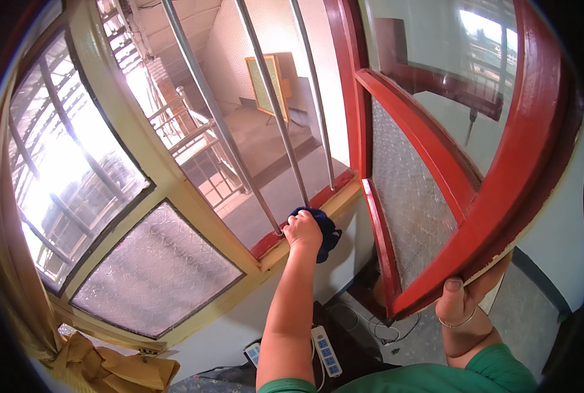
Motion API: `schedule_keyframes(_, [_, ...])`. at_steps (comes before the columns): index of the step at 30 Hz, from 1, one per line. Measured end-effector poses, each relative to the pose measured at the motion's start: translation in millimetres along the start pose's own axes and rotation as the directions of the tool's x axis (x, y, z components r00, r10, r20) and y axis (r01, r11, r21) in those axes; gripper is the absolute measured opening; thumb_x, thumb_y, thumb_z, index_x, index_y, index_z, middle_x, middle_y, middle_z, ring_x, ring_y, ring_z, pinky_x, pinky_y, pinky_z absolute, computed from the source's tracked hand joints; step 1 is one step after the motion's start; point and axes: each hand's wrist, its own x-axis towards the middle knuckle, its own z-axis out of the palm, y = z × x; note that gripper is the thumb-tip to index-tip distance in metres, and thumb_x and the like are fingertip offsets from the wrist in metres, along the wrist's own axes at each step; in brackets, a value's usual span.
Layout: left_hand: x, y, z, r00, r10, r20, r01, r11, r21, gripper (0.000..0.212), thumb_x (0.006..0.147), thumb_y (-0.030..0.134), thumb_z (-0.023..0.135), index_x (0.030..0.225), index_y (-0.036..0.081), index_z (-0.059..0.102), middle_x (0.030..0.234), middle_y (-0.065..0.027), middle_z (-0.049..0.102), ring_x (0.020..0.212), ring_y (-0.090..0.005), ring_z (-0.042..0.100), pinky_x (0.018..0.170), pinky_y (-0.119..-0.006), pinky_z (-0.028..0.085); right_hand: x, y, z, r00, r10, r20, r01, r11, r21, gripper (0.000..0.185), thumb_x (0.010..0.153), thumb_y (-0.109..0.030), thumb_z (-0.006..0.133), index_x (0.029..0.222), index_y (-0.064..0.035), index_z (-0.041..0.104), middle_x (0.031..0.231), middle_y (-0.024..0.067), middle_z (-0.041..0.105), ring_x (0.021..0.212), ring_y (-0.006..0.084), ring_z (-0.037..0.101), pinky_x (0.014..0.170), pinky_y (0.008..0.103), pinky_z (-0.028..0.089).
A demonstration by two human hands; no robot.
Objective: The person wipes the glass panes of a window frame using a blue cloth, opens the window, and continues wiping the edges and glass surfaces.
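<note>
My left hand grips a bunched dark blue cloth at the window sill. The cloth lies against the sill's red and yellow edge, close to the feet of the upright metal bars. On the right, a red-framed window sash stands swung into the room. My right hand holds the sash's lower outer corner, with the thumb on its near face and the fingers mostly hidden behind. Its panes are clear glass above and patterned glass below.
At left is a yellow-framed window with a patterned lower pane. A tan curtain hangs at lower left. Below my left arm, a white power strip lies on a dark surface, and cables trail on the floor. Outside stands a framed board.
</note>
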Motion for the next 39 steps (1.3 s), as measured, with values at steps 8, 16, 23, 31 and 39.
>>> schedule_keyframes(8, [-14,-5,10,0.996,-0.033,0.08,0.028,0.997,0.067,0.034,0.074,0.018,0.053,0.1,-0.003,0.052,0.093,-0.0119,0.057,0.089,-0.0265,0.058,0.068,-0.034,0.05,5,8,-9,1.0,0.009,-0.012,-0.01,0.998,-0.065,0.077,0.079,-0.036,0.046,0.129,0.0087,0.009,0.13,0.0196,0.021,0.118,0.027,0.026,0.097,0.0374,0.021])
schedule_keyframes(16, [28,62,41,0.947,0.19,-0.26,-0.233,0.961,-0.147,0.015,0.075,0.013,0.049,0.089,0.007,0.051,0.088,-0.0075,0.059,0.087,-0.0213,0.056,0.065,-0.036,0.047,-10,8,-13,0.998,0.021,0.059,-0.015,0.994,-0.105,0.081,0.081,-0.041,0.043,0.132,0.0046,-0.001,0.135,0.0184,0.011,0.122,0.0272,0.02,0.098,0.0406,0.02])
schedule_keyframes(23, [59,111,39,0.907,0.381,-0.177,-0.41,0.895,-0.176,0.028,0.075,0.013,0.051,0.103,0.011,0.047,0.1,-0.0037,0.055,0.099,-0.0196,0.049,0.077,-0.038,0.039,-18,6,-28,0.979,0.2,0.047,-0.183,0.953,-0.243,0.086,0.077,-0.048,0.039,0.134,-0.0085,-0.012,0.136,0.0172,0.007,0.121,0.0286,0.024,0.092,0.0422,0.032])
schedule_keyframes(31, [4,26,35,0.97,0.199,-0.136,-0.186,0.977,0.106,0.019,0.081,0.016,0.045,0.099,0.01,0.047,0.094,-0.0012,0.057,0.089,-0.0158,0.055,0.071,-0.042,0.042,-11,10,-6,0.997,0.057,-0.061,-0.059,0.998,-0.026,0.081,0.08,-0.038,0.046,0.131,0.0081,0.004,0.132,0.0209,0.018,0.118,0.0286,0.026,0.097,0.0388,0.023])
schedule_keyframes(39, [-75,-82,33,0.939,0.218,-0.267,-0.109,0.922,0.373,0.025,0.078,0.016,0.046,0.1,0.005,0.05,0.084,-0.0039,0.058,0.08,-0.018,0.057,0.068,-0.038,0.043,4,12,-8,0.998,-0.024,0.061,0.019,0.996,0.081,0.071,0.083,-0.025,0.044,0.13,0.0102,0.005,0.133,0.0226,0.019,0.122,0.0299,0.024,0.1,0.0378,0.02])
